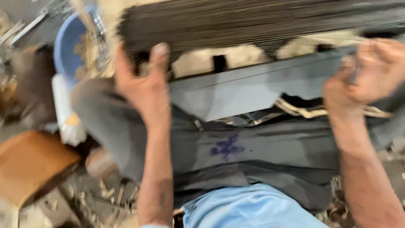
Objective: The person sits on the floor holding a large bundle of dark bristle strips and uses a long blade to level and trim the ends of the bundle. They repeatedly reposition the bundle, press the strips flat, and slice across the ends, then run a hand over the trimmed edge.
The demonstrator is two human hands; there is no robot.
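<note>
Left hand: the left hand (141, 82) is raised at centre left, its grip closed over the near left edge of a dark stack of thin sheets (253, 21), thumb up against the stack's face.
Right hand: the right hand (365, 74) is at the far right, its grip curled and pinching the right end of a grey flat board (253, 86).
Stack: the stack of thin sheets spans the far side of the view from centre left to the right edge, blurred.
Board: the grey flat board lies just below the stack, between the two hands, with a torn lower edge.
Lap: grey trousers (261, 156) with a purple stain (228, 147) fill the near middle; a light blue shirt (249, 209) shows at the near edge.
Surroundings: a blue bowl (67, 46) sits far left, and a brown wooden block (29, 164) near left, over a littered floor (97, 198).
</note>
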